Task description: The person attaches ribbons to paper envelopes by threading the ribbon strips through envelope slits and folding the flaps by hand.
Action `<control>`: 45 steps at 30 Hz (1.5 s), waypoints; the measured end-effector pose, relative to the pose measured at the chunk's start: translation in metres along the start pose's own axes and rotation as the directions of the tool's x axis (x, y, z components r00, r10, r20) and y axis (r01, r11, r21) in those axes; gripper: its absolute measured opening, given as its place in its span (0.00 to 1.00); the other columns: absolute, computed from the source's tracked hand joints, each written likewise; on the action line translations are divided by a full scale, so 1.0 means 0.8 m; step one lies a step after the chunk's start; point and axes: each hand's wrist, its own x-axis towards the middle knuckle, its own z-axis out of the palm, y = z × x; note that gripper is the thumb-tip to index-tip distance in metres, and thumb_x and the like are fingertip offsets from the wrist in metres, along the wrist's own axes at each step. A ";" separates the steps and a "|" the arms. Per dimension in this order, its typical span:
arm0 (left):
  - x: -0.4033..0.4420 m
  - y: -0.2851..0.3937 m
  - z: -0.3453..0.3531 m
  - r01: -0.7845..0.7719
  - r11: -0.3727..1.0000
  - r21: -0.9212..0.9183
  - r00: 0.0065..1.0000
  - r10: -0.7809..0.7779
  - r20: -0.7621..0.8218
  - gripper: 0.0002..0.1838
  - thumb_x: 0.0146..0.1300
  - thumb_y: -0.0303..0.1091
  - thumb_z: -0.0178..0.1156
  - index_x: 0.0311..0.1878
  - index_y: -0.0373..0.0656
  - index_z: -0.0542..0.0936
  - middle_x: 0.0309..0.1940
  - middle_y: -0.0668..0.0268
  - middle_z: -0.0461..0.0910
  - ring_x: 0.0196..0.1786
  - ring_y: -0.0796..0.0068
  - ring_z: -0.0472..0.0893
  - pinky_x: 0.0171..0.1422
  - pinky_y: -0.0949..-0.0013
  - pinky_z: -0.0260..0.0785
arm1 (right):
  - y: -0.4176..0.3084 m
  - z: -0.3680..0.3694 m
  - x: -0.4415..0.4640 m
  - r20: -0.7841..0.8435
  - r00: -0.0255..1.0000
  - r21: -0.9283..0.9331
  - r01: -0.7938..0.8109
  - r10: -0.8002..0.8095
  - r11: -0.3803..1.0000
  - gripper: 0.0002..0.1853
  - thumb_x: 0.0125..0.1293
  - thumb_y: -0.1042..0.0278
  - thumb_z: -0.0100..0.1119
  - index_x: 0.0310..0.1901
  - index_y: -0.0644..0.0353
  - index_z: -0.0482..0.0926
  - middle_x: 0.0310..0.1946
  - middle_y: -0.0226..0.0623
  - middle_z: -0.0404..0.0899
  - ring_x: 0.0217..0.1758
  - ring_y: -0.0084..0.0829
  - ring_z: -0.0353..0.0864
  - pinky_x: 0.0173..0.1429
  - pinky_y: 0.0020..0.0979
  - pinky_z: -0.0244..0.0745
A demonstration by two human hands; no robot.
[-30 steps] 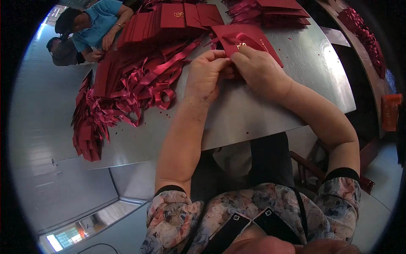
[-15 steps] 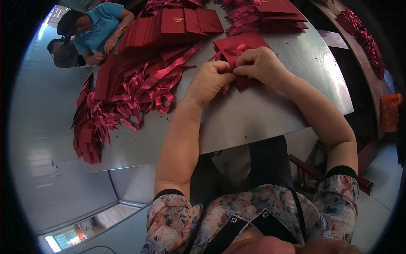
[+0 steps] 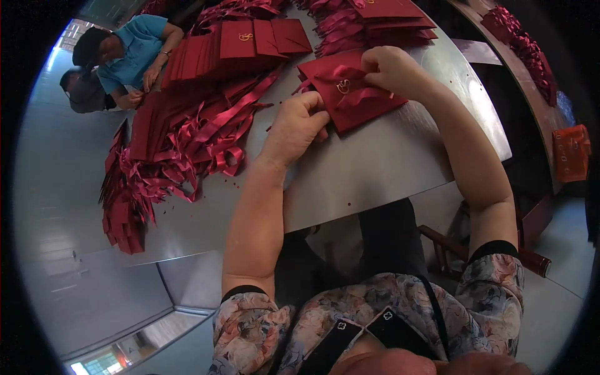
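A dark red paper gift bag [image 3: 353, 115] with a gold emblem lies flat on the metal table in front of me. A shiny red ribbon [image 3: 369, 95] runs across its face. At the bag's upper right, my right hand [image 3: 397, 72] is closed in a pinch on the ribbon. My left hand [image 3: 297, 125] is closed beside the bag's left edge, thumb against curled fingers. Some red material shows by those fingertips, but what they grip is hidden.
Stacked red bags [image 3: 250, 47] with trailing ribbons [image 3: 212, 140] cover the left of the metal table [image 3: 375, 169]. More bags [image 3: 400, 22] lie at the back. A person in a blue shirt [image 3: 134, 56] works at the far left. An orange packet [image 3: 570, 153] is at right.
My hands have moved apart from their meeting point over the bag, the right going up and right, the left going left. The bag's emblem and ribbon now show. The whole view has shifted slightly.
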 end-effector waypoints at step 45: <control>0.025 -0.035 -0.059 -0.251 0.851 0.461 0.913 0.367 -0.179 0.07 0.54 0.27 0.67 0.33 0.35 0.80 0.32 0.66 0.78 0.39 0.74 0.76 0.46 0.70 0.67 | -0.017 0.040 0.002 0.195 0.967 0.979 -0.184 0.162 -0.083 0.24 0.60 0.79 0.63 0.58 0.61 0.68 0.38 0.31 0.78 0.30 0.19 0.69 0.38 0.22 0.70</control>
